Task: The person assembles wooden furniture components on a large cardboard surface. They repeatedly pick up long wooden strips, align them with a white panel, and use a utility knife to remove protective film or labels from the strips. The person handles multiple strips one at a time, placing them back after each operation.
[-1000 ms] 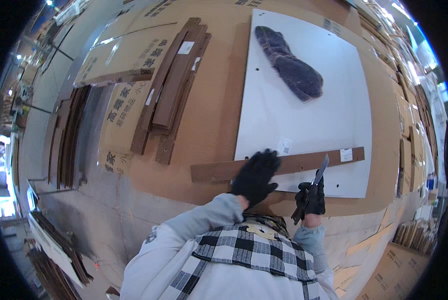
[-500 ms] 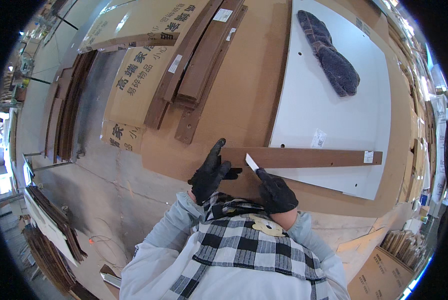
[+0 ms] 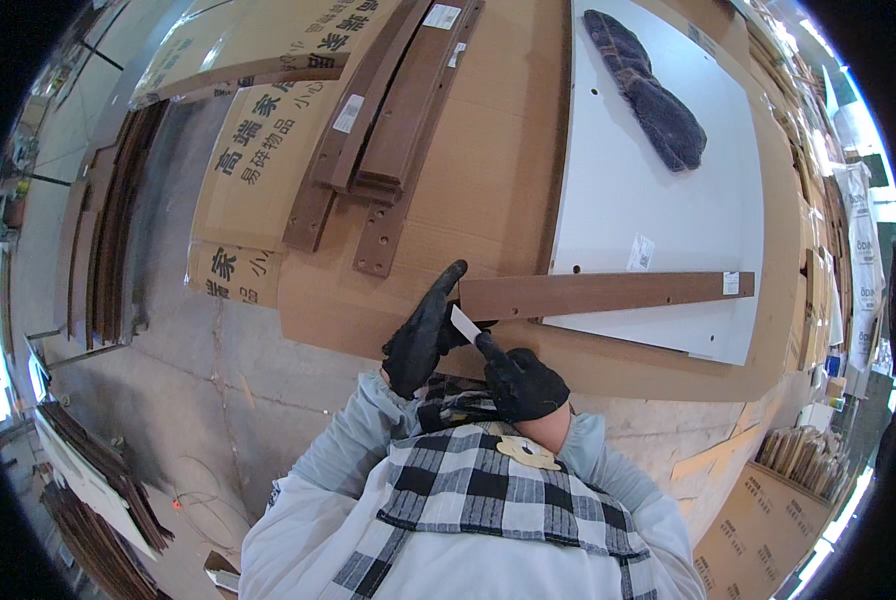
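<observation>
A long brown board [image 3: 608, 294] lies across the lower part of a white panel [image 3: 658, 190], its far right end carrying a white label. At its left end is my left hand [image 3: 420, 340], black-gloved, with the index finger stretched along the end edge and the other fingers partly hidden below; it steadies the board there. My right hand [image 3: 528, 385], also gloved in black, pinches a small flat white strip [image 3: 464, 324]. The strip's tip is close to the board's left end and the left hand. Whether it is a tool or a piece of material I cannot tell.
A dark folded cloth [image 3: 648, 95] rests on the white panel. Brown cardboard [image 3: 368, 310] lies beneath everything. Stacked brown boards [image 3: 403, 130] with labels sit at the upper left, beside cardboard boxes [image 3: 258, 160]. More dark boards [image 3: 118, 230] stand farther left.
My right hand has moved left with the white strip, from the board's face to its left end. The board sits slightly higher in view at its right end.
</observation>
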Available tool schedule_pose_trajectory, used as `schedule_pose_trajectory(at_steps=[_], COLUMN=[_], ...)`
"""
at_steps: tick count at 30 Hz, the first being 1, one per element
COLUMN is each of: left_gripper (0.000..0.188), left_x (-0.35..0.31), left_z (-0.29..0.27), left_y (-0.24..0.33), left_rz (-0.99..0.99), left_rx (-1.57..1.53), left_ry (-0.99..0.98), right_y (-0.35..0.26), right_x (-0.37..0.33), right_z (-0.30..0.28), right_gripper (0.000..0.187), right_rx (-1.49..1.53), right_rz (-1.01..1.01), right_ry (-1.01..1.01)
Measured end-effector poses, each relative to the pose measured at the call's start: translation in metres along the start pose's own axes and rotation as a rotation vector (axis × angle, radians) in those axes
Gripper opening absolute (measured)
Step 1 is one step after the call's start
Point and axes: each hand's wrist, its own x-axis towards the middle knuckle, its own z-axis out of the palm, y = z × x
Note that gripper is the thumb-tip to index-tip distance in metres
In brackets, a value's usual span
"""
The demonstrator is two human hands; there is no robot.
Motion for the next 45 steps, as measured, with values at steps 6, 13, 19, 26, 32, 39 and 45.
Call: schedule_pose_trajectory(at_steps=[6, 13, 19, 26, 32, 39, 45], left_gripper=[0.052, 0.052, 0.049, 0.046, 0.049, 0.041, 0.042], left_x=[0.001, 0.007, 0.008, 0.015, 0.024, 0.01, 0.011], left_z=[0.0, 0.001, 0.012, 0.01, 0.034, 0.005, 0.0], left_y=[-0.003, -0.011, 0.004, 0.001, 0.001, 0.008, 0.005], left_rz=[-0.006, -0.047, -0.091, -0.098, -0.018, -0.057, -0.043], left_rx=[-0.184, -0.311, -0.171, -0.015, 0.088, 0.302, 0.373], left_ry=[-0.008, 0.04, 0.105, 0.203, 0.326, 0.354, 0.379], right_y=[-0.005, 0.012, 0.024, 0.097, 0.12, 0.174, 0.248], right_x=[0.0, -0.018, -0.026, -0.054, -0.063, -0.09, -0.115], right_z=[0.004, -0.004, -0.001, -0.019, -0.035, -0.071, -0.107], right_gripper=[0.047, 0.041, 0.035, 0.011, 0.023, 0.041, 0.044], right_rx=[0.03, -0.086, 0.048, -0.226, -0.18, -0.274, -0.169], right_rz=[0.023, 0.154, -0.024, 0.26, 0.156, 0.506, 0.881], right_ry=[0.041, 0.132, 0.259, 0.596, 0.609, 0.667, 0.658])
